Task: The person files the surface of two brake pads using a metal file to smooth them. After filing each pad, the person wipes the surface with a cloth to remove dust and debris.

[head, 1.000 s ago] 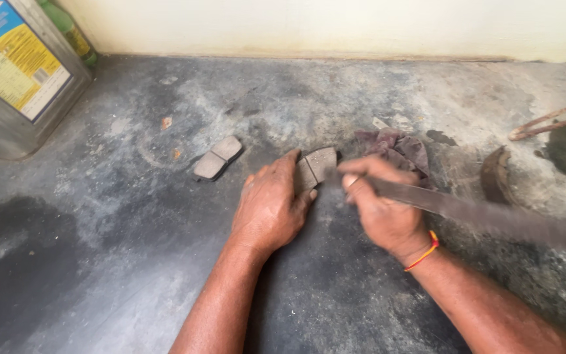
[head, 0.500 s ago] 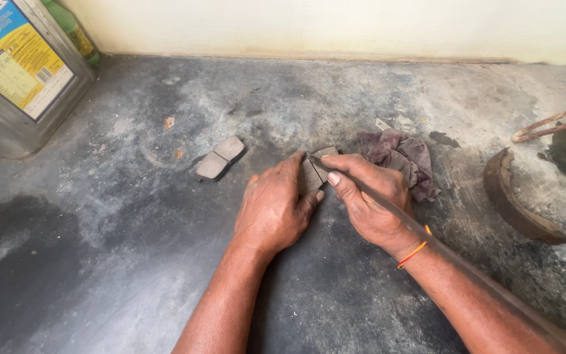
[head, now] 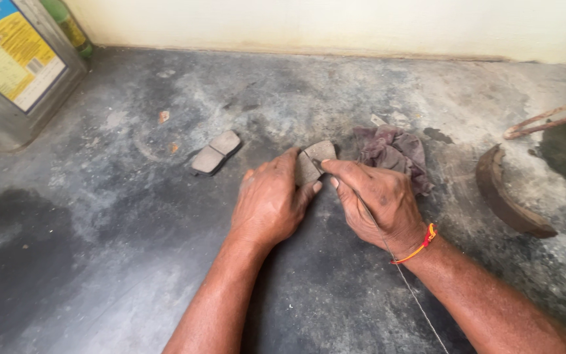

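Blade (head: 388, 246) lower, tin can (head: 14, 65) unmoved

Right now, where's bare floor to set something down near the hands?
Free: the wide patch left of the left hand, between the metal can and loose pad. Crowded: around the right hand, held pad, rag and curved shoe.

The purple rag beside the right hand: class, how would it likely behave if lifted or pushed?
The rag lies crumpled in soft folds, so it would probably hang limp when lifted. It looks thin, so likely light. Pushed across the rough floor, it would probably bunch rather than slide.
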